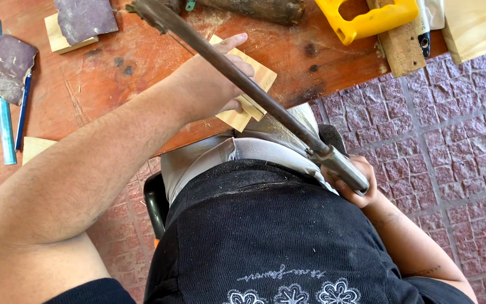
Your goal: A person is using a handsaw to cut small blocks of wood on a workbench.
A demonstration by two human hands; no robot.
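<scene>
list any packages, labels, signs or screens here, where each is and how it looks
No packages, signs or screens in view.
Closest thing to a label: pale script and flower embroidery on the dark apron, bottom centre.
White item at the top right, beside the yellow saw handle: too cut off to tell what it is.

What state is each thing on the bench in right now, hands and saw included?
Left hand: pressed flat on the wood piece, pinning it at the table edge.
Right hand: closed around the saw handle.
Saw: lying across the wood piece, angled.
Wood piece: overhanging the table edge.
Sandpaper block: resting, untouched.
Loose sandpaper: lying flat.
Blue ruler: lying flat.
Yellow tool: idle on the bench.
</scene>
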